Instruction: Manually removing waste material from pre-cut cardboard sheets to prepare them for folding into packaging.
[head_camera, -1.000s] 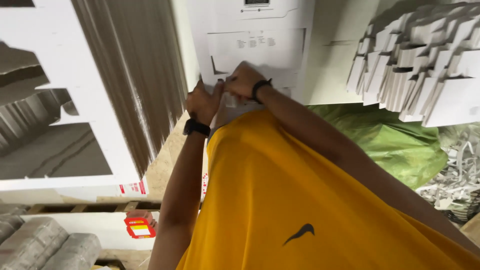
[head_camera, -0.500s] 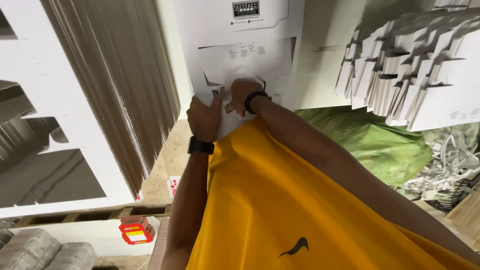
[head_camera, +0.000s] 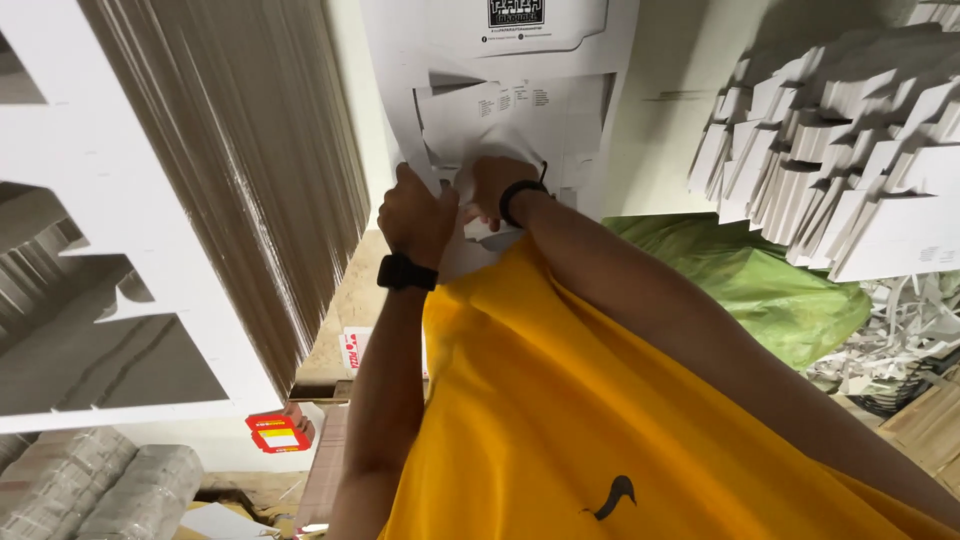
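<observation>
A flat white cardboard sheet (head_camera: 505, 110) is gripped at its near edge, just ahead of the chest: the left hand (head_camera: 418, 215) is clenched on it, the right hand (head_camera: 497, 188) curled over a flap. Flaps are best pressed along the creases, both hands kept close together.

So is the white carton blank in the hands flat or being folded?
Being folded: the white carton blank has flaps bent up where the left hand and right hand grip it.
</observation>
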